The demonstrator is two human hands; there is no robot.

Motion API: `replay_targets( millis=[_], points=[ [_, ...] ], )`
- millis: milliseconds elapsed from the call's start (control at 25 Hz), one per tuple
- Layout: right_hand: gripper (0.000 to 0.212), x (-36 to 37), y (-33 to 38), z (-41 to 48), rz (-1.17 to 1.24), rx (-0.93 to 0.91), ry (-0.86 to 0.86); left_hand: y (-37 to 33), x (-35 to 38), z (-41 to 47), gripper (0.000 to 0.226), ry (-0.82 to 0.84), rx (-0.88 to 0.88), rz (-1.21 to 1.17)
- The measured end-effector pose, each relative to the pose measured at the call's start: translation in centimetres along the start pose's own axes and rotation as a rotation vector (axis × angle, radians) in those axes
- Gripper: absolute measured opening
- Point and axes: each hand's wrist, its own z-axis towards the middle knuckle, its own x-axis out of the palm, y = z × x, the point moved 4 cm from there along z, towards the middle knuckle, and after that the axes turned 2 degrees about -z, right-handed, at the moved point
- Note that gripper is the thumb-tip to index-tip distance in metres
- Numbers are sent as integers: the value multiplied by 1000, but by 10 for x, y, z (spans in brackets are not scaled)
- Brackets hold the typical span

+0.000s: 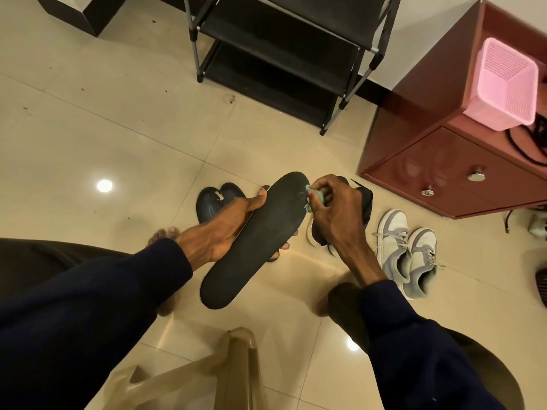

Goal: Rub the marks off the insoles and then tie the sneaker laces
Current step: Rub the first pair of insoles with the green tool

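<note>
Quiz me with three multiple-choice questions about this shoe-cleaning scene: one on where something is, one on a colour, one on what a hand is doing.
1. Where does the pink basket stand?
A. on a bed
B. on the red cabinet
C. in a sink

2. What colour is the insole?
A. white
B. yellow
C. black

3. What is the right hand doing?
A. hanging empty
B. pinching a small green piece against the insole
C. making an empty fist

Answers:
1 B, the basket sits on the cabinet's top.
2 C, its whole visible surface is black.
3 B, the fingers curl round the green piece at the insole's edge.
</note>
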Motion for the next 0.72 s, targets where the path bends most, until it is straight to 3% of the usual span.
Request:
replay_targets(
  millis=[120,320,440,480,600,640,720],
  points=[
    [2,22,19,-12,39,-77,202,-1,-9,2,67,-33,3,0],
    [4,12,2,0,41,28,29,2,-13,3,67,-6,-15,30],
    [3,27,19,-9,43,-38,223,2,-19,5,65,-49,-7,-2],
    [4,29,18,-8,30,-34,214,0,-20,6,64,-44,7,5],
    [5,17,4,0,-10,47,20,0,-19,5,67,-36,8,11],
    [5,16,3,-1,-16,48,29,1,-20,5,67,-37,-3,4],
    [3,24,13,-7,11,12,206,2,-23,4,70,-48,-2,-40]
  ],
)
